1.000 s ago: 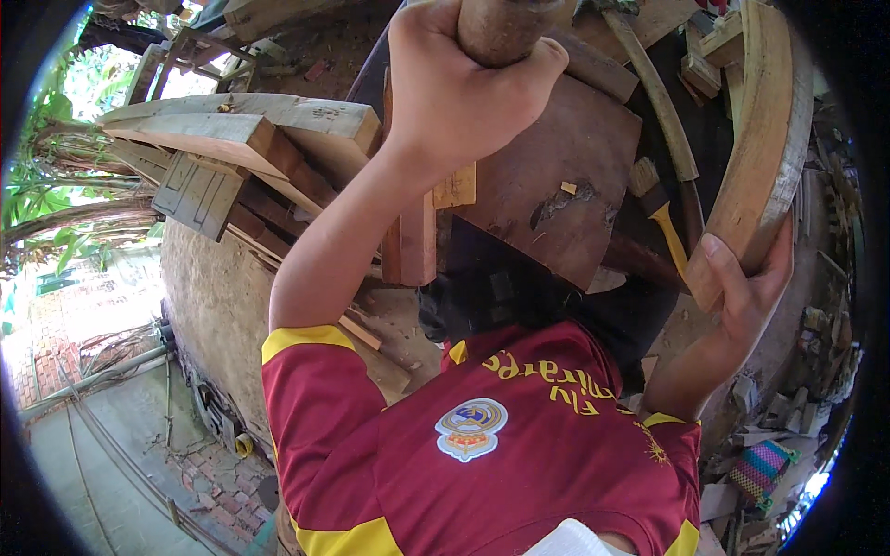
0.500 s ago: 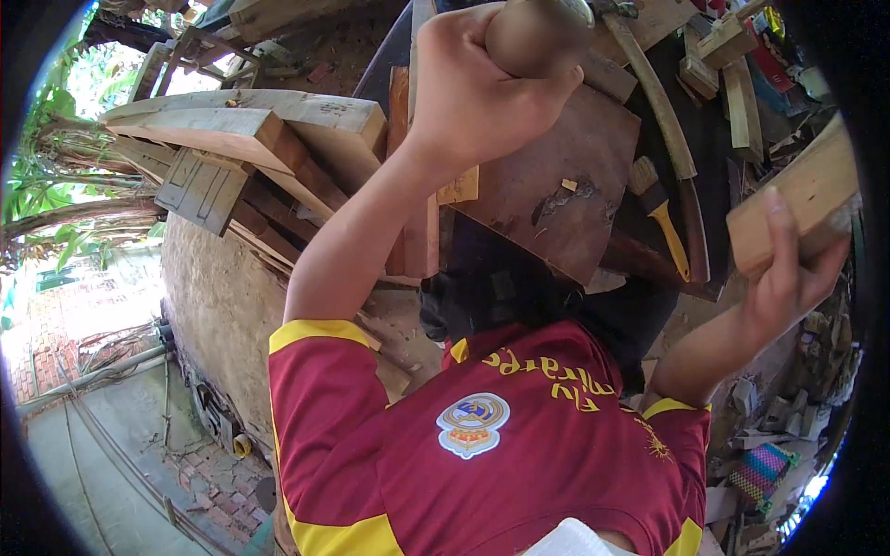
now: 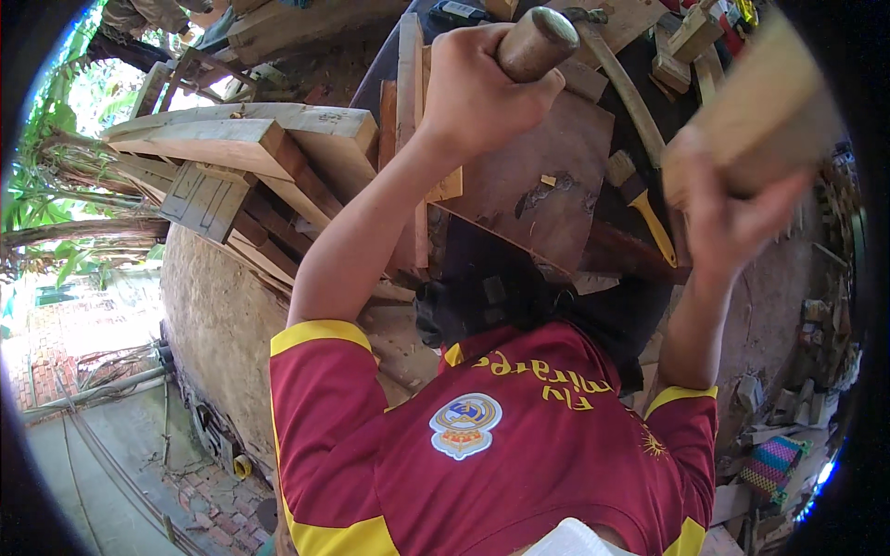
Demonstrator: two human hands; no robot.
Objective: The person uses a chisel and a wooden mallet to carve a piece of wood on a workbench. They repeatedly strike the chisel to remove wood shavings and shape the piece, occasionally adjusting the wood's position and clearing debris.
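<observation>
My left hand (image 3: 482,102) is closed around a thick round handle (image 3: 538,44), its worn, grey-brown end showing above my fist. What lies at the handle's other end is hidden behind the hand. On the right, my right hand (image 3: 728,208) grips a pale wooden block (image 3: 765,107), raised at an angle and smeared by motion. Between and below the two hands lies a brown board (image 3: 556,185) with a small wood chip on it. A paint brush with a yellow handle (image 3: 656,222) rests just beside the board.
A hammer with a long wooden handle (image 3: 630,102) lies beyond the brush. Several thick timber beams (image 3: 343,134) are stacked at the left. Wood offcuts (image 3: 691,42) sit at the far right, and a woven multicoloured item (image 3: 774,463) lies at the lower right.
The wooden block has swung up and to the left in my right hand. My left hand, still around the handle, looks smaller and farther from the camera.
</observation>
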